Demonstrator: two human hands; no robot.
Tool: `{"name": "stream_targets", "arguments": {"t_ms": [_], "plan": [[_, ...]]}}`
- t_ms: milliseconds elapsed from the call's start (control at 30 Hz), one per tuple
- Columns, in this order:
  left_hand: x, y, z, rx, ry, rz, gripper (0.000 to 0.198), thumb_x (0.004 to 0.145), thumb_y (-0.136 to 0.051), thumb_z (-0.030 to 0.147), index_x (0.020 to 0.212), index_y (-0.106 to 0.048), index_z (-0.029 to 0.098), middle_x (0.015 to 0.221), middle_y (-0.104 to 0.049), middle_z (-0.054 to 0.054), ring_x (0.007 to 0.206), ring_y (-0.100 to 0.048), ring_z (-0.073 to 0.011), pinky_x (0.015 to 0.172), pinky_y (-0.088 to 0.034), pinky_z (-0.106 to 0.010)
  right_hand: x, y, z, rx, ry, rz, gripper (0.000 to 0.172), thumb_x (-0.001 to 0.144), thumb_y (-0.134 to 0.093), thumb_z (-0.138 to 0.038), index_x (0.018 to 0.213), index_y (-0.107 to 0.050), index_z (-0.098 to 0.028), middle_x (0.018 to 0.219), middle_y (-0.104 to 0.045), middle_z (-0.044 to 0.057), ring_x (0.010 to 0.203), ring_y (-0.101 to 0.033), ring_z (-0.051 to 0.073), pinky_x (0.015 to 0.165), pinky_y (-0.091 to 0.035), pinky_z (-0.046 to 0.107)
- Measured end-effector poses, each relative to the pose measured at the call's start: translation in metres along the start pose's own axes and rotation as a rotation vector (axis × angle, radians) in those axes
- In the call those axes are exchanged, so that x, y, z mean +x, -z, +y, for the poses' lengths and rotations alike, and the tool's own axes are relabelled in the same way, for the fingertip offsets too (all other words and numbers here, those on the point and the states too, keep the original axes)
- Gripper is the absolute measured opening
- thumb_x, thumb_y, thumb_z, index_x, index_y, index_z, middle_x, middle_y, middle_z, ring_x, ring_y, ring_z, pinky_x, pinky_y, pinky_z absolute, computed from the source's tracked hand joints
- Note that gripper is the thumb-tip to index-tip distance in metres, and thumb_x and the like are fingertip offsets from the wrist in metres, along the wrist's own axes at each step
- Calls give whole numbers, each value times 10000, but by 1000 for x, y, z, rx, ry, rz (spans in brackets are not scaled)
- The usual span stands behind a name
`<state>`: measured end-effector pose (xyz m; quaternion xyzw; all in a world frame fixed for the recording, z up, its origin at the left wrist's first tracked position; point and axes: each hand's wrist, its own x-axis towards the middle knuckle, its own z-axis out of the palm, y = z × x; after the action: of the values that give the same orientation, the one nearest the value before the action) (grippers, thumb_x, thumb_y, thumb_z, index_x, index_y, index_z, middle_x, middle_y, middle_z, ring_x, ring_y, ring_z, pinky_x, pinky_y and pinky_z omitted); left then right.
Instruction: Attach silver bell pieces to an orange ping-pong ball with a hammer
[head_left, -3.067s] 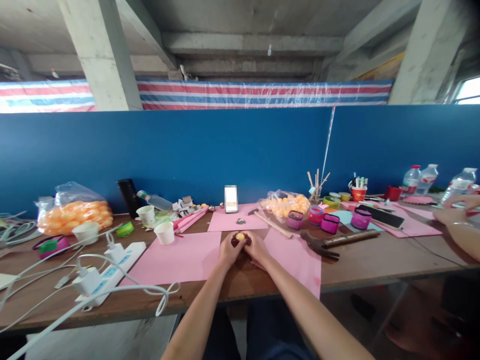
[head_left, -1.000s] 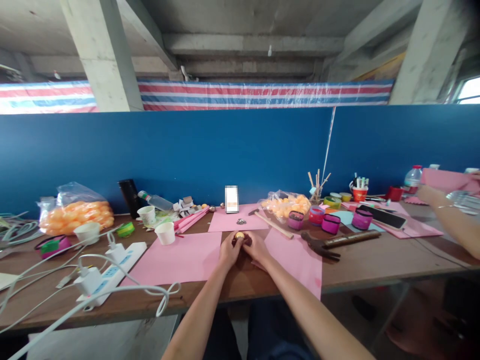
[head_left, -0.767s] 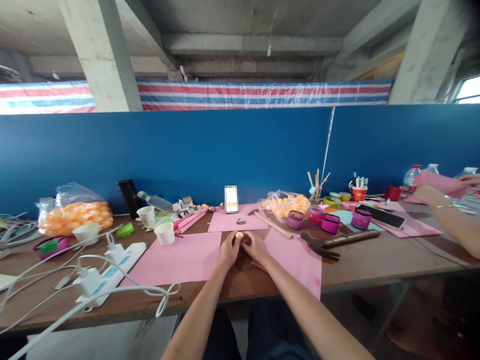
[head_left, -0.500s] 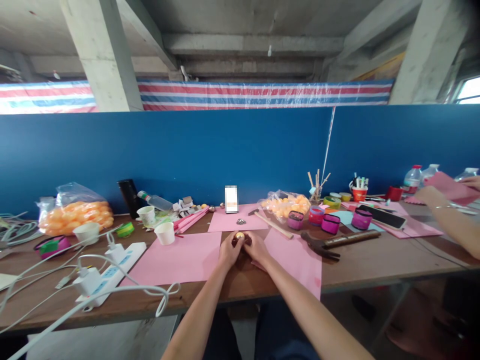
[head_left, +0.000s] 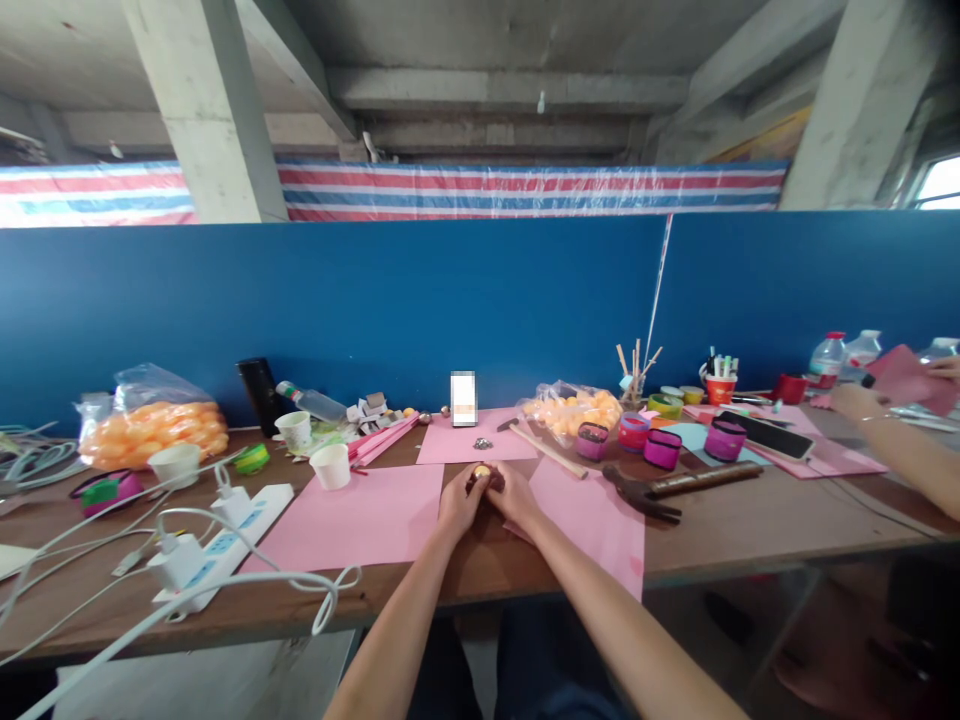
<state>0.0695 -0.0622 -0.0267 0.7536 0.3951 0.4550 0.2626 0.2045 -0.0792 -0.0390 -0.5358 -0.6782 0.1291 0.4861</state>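
Note:
A small round gold object [head_left: 481, 471] is held between my two hands, low over the brown table edge. My left hand [head_left: 459, 498] grips it from the left with bent fingers. From the right, the fingers of my right hand [head_left: 510, 495] close on the same object. Pink sheets [head_left: 360, 515] lie on either side of my hands. Just beyond them, a small pile of metal pieces [head_left: 483, 443] rests on another pink sheet [head_left: 435, 445], in front of an upright phone [head_left: 463, 400].
A claw hammer [head_left: 637, 492] and purple-rimmed containers [head_left: 662, 450] stand right of my hands, near a bag of orange balls [head_left: 574, 410]. Left are a paper cup [head_left: 331, 467] and a power strip [head_left: 244, 535] with cables. A person's arm [head_left: 892, 440] reaches in at far right.
My hands stay together around the gold object, with only a slight shift of it. At far right, the other person's hands and pink sheet have moved a little.

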Motion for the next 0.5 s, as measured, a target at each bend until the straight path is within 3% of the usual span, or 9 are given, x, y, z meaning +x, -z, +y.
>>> {"name": "stream_targets", "arguments": {"t_ms": [233, 500], "plan": [[-1, 0, 2, 8, 12, -1, 337, 817, -421, 386, 1050, -587, 208, 1044, -642, -56, 958, -580, -207, 835, -433, -326, 0, 2, -3, 5, 23, -10, 351, 709, -548, -200, 1059, -551, -231, 979, -639, 36, 867, -596, 196, 767, -461, 311], [2, -4, -7, 3, 56, 31, 390, 758, -517, 389, 1083, -562, 178, 1064, -629, -84, 960, -584, -215, 843, -442, -338, -1, 1, -3, 7, 7, 2, 290, 715, -530, -190, 1001, -549, -232, 956, -634, 31, 856, -593, 190, 749, -455, 303]]}}
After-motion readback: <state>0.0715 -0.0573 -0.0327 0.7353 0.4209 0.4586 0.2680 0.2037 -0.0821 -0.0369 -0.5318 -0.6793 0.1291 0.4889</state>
